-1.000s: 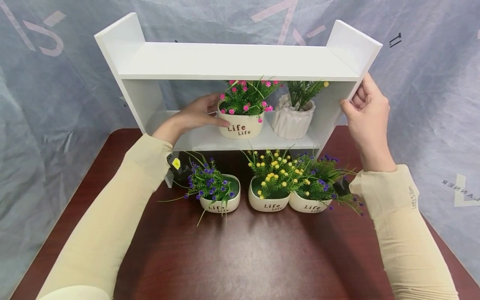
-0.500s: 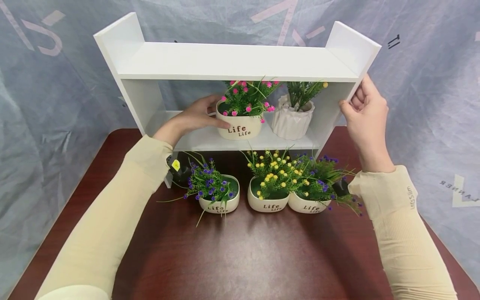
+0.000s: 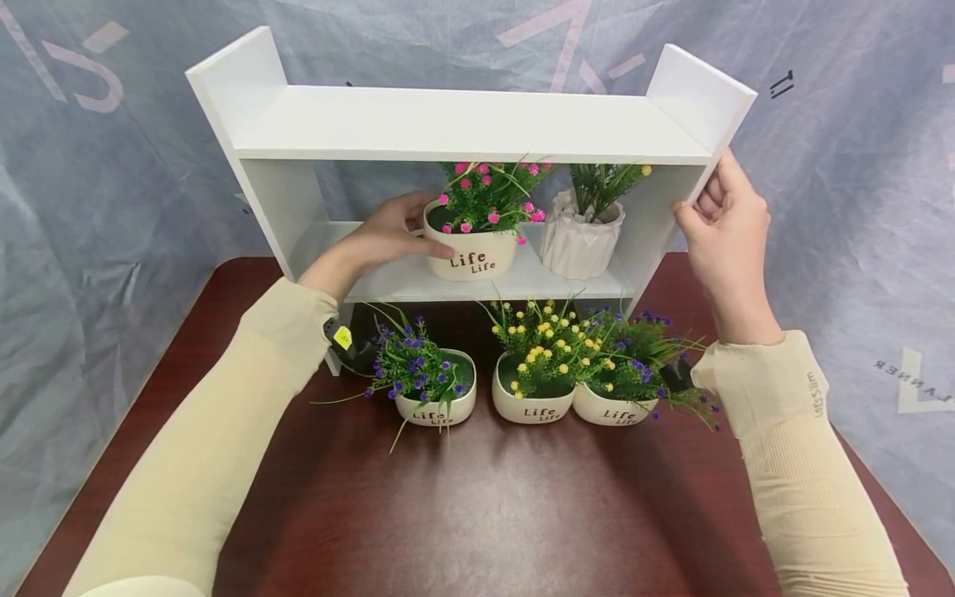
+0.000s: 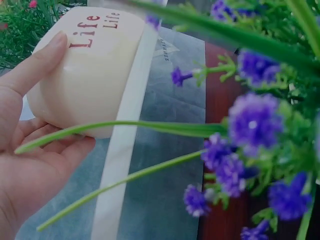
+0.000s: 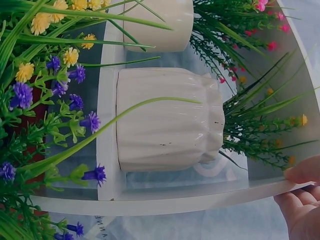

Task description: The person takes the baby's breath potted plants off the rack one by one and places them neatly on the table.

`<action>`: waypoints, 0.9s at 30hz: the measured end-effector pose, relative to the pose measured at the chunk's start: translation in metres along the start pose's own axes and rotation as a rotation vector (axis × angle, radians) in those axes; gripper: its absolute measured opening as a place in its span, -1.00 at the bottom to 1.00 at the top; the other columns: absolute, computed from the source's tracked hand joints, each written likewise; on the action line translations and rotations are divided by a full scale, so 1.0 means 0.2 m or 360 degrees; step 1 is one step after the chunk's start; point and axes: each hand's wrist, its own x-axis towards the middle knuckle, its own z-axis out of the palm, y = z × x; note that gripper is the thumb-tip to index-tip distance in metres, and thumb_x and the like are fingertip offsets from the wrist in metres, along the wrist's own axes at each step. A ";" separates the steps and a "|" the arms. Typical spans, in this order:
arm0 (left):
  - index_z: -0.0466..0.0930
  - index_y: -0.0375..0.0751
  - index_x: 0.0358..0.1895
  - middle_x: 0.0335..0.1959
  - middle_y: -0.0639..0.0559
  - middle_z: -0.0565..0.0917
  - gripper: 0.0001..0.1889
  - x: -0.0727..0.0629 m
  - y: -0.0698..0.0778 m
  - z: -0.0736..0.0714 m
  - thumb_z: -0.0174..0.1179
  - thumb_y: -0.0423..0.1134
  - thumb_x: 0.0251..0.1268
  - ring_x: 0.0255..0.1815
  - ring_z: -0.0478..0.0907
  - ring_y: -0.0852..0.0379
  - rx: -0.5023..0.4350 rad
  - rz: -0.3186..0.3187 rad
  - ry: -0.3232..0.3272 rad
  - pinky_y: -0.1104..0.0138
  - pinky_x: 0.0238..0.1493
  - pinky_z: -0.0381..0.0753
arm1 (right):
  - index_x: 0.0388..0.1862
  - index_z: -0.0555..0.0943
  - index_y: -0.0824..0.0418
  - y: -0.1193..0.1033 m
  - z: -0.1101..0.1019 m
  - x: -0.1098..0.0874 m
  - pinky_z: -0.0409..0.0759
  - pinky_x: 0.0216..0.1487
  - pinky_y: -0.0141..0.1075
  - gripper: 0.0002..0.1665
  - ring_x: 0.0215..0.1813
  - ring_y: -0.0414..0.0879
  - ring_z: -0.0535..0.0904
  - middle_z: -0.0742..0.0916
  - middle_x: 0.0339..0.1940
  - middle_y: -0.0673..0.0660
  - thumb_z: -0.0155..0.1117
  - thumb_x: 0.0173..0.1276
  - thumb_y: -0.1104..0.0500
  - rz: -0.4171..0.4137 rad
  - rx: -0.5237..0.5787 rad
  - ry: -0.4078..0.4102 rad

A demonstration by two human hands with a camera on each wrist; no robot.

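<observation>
My left hand (image 3: 391, 228) grips the left end of a cream oval flowerpot (image 3: 473, 255) marked "Life Life", holding pink flowers. In the left wrist view the thumb (image 4: 47, 57) lies on the printed front and the other fingers curl behind. This pot is at the middle board of a white shelf unit (image 3: 477, 124). To its right stands a white ruffled flowerpot (image 3: 582, 240) with yellow-flowered greenery. My right hand (image 3: 731, 236) holds the shelf's right side panel, thumb inside and fingers outside, as the right wrist view (image 5: 302, 197) also shows.
Three more cream pots stand on the dark red table (image 3: 477, 514) before the shelf: a purple-flowered pot (image 3: 440, 406) at left, a yellow-flowered pot (image 3: 533, 405) in the middle and another purple-flowered pot (image 3: 615, 408) at right. Grey cloth (image 3: 112, 191) hangs behind.
My left hand has shifted the pink-flowered pot slightly left and nearer, widening the gap to the ruffled pot. The right hand keeps its hold on the side panel.
</observation>
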 end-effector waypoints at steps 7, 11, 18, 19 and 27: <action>0.10 -0.17 0.51 0.29 -0.16 0.51 -0.05 -0.02 -0.01 -0.01 0.44 -0.38 0.03 0.31 0.47 -0.02 -0.0039 -0.0005 0.0038 0.16 0.35 0.43 | 0.38 0.41 -0.02 -0.01 0.00 -0.01 0.45 0.33 -0.27 -0.34 0.35 -0.13 0.47 0.55 0.35 0.13 0.11 0.34 0.41 -0.0003 0.0006 0.0000; 0.10 -0.14 0.52 0.31 -0.15 0.49 -0.05 -0.03 -0.02 -0.02 0.44 -0.39 0.03 0.32 0.46 -0.02 -0.0044 0.0002 0.0050 0.16 0.36 0.42 | 0.38 0.41 -0.04 -0.01 0.00 0.00 0.46 0.32 -0.27 -0.33 0.35 -0.13 0.48 0.55 0.34 0.12 0.10 0.34 0.41 -0.0008 0.0005 0.0000; 0.14 -0.19 0.49 0.38 -0.13 0.43 -0.07 -0.06 -0.03 -0.03 0.43 -0.45 0.02 0.40 0.39 -0.01 -0.0140 0.0004 0.0059 0.19 0.42 0.36 | 0.38 0.41 -0.03 0.00 0.00 0.00 0.46 0.32 -0.27 -0.33 0.35 -0.13 0.48 0.55 0.34 0.13 0.10 0.33 0.42 -0.0002 0.0039 -0.0003; 0.13 -0.20 0.50 0.39 -0.14 0.42 -0.07 -0.07 -0.03 -0.03 0.42 -0.45 0.01 0.41 0.38 -0.02 -0.0149 0.0000 0.0057 0.19 0.43 0.35 | 0.38 0.41 -0.03 0.00 0.01 0.00 0.46 0.32 -0.27 -0.33 0.35 -0.13 0.48 0.55 0.34 0.13 0.10 0.33 0.42 -0.0003 0.0038 -0.0003; 0.05 -0.26 0.51 0.45 -0.17 0.32 -0.03 -0.11 -0.04 -0.04 0.42 -0.47 0.01 0.47 0.28 -0.05 -0.0121 0.0006 0.0038 0.16 0.46 0.30 | 0.37 0.41 -0.03 -0.01 0.00 -0.01 0.47 0.31 -0.28 -0.33 0.34 -0.13 0.49 0.57 0.33 0.13 0.10 0.33 0.41 -0.0003 0.0021 0.0001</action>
